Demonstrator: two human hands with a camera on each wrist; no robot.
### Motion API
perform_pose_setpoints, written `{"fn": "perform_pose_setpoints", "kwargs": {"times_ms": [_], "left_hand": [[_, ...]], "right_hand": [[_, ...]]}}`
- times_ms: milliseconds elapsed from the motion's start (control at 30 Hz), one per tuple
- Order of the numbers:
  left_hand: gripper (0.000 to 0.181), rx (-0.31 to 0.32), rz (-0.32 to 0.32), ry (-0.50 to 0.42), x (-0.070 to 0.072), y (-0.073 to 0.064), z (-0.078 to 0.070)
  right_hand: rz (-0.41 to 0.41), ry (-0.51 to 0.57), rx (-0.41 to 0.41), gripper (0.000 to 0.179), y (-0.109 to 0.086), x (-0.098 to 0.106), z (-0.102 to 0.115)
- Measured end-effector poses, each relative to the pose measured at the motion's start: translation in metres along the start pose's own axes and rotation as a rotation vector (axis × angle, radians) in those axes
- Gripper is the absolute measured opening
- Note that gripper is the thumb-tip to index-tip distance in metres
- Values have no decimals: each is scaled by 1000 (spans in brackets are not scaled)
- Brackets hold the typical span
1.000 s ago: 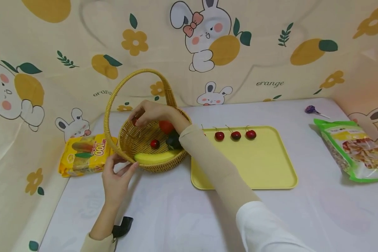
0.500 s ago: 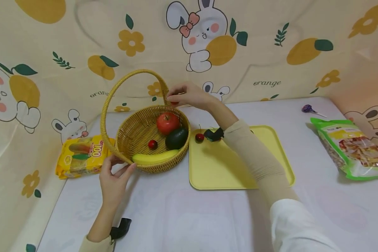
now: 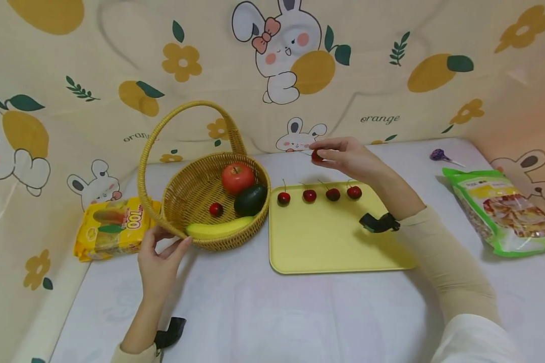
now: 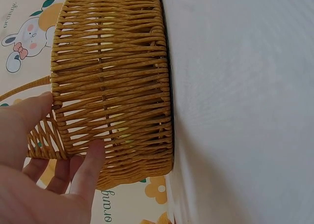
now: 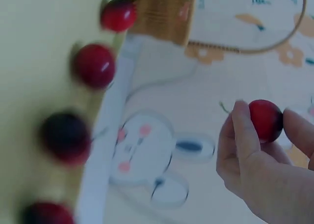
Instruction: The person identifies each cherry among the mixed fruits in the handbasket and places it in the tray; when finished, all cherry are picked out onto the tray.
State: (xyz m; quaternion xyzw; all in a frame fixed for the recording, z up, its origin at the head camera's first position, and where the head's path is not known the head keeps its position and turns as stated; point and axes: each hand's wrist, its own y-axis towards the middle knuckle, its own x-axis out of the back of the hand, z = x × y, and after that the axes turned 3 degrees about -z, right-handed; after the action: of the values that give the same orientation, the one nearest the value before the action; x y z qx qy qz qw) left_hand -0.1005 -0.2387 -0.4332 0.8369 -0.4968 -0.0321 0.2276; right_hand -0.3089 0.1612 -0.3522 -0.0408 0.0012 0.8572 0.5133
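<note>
My left hand (image 3: 160, 267) grips the near-left rim of a wicker basket (image 3: 195, 176) with a tall handle; in the left wrist view thumb and fingers pinch its woven side. Inside the basket lie a banana (image 3: 220, 228), a dark green avocado (image 3: 251, 200), a red tomato-like fruit (image 3: 238, 177) and one cherry (image 3: 216, 209). Above the back edge of the yellow tray (image 3: 318, 247), my right hand (image 3: 351, 157) pinches a dark red cherry (image 5: 266, 121) between thumb and fingertips, its stem showing. Several cherries (image 3: 309, 195) stand in a row along the tray's back side.
A yellow snack package (image 3: 111, 229) leans left of the basket. At the right are a green-edged bag (image 3: 501, 209) and a lollipop (image 3: 438, 155). A printed cloth (image 3: 236, 65) hangs behind the white table (image 3: 254, 307).
The right hand has lifted out of the basket with the cherry and swung right, over the tray's back edge. The left hand keeps its grip on the basket.
</note>
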Motion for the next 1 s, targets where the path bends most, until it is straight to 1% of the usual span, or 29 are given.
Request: {"fn": "perform_pose_setpoints", "kwargs": {"times_ms": [100, 233, 333, 367, 467, 533, 600, 767, 900, 1000], "left_hand": [[51, 7, 0, -1, 0, -2, -1], [51, 12, -4, -4, 0, -3, -2], [51, -12, -6, -13, -1, -2, -4], [51, -23, -7, -12, -1, -2, -7], [49, -48, -7, -17, -3, -3, -15], [48, -46, -6, -19, -4, -3, -18], [48, -43, -6, -22, -4, -3, -14], [51, -27, -5, -27, -2, -2, -2], [51, -24, -6, -31, -2, -2, -2], [51, -27, -6, -36, -2, -2, -2]], "right_hand": [[-96, -49, 27, 36, -19, 23, -7], [-231, -234, 49, 32, -43, 52, -17], [-276, -338, 27, 30, -56, 69, -24], [-276, -357, 20, 28, -60, 74, -26], [-231, -382, 24, 27, -66, 84, -32], [-203, -396, 39, 27, -67, 88, -37], [-186, -436, 49, 26, -68, 90, -41], [-164, -578, 61, 22, -66, 93, -48], [-141, -637, 84, 21, -63, 93, -51], [-104, -661, 87, 24, -62, 92, -53]]}}
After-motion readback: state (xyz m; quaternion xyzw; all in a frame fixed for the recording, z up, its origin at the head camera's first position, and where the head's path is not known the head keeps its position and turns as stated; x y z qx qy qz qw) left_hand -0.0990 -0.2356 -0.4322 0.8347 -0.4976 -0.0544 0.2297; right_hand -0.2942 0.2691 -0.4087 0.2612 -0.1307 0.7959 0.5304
